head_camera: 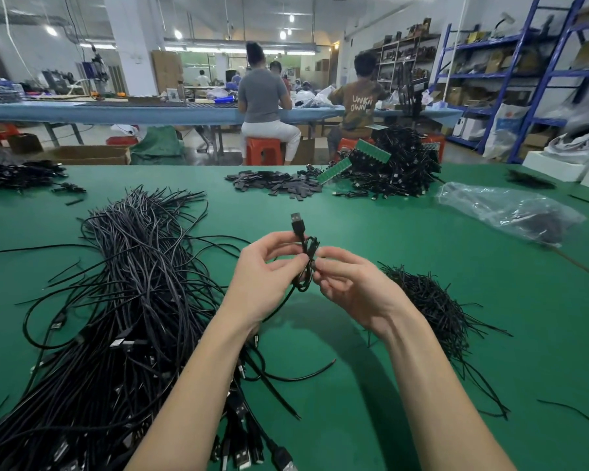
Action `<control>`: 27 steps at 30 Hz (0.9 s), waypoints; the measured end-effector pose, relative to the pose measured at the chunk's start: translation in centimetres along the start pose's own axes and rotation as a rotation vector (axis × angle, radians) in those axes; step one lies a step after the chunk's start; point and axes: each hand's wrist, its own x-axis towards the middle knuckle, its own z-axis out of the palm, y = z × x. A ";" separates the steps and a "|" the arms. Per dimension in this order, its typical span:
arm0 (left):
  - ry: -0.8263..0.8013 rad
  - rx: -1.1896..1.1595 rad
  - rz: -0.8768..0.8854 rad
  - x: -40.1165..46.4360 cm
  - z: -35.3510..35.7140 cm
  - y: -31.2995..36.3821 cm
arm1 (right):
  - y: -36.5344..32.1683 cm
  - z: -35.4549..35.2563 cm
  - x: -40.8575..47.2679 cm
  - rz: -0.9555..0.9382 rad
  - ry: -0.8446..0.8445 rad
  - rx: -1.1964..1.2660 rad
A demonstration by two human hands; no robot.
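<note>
My left hand [269, 280] squeezes the cable coil [309, 248], which stands tall (plug [297, 222] on top). My right hand [354, 287] pinches its middle from the right side.

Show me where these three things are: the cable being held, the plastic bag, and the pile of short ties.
cable [312, 246]: head view, on its coiled part, below the USB plug.
plastic bag [510, 209]: head view, on its crumpled middle.
tie pile [432, 300]: head view, on the dense centre.
</note>
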 end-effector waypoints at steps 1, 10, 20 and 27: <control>0.024 -0.031 -0.026 0.1 -0.1 0.0 | 0.0 -0.4 -0.2 -0.109 -0.034 -0.149; 0.050 -0.270 -0.240 0.3 -0.5 0.2 | 0.2 -1.0 -0.2 -0.889 0.030 -1.209; -0.086 -0.351 -0.345 0.2 -1.6 0.6 | 0.4 -1.0 0.1 -0.935 0.052 -1.109; -0.057 -0.205 -0.105 -0.1 -1.2 0.7 | 0.7 0.2 0.3 -0.327 0.140 -0.438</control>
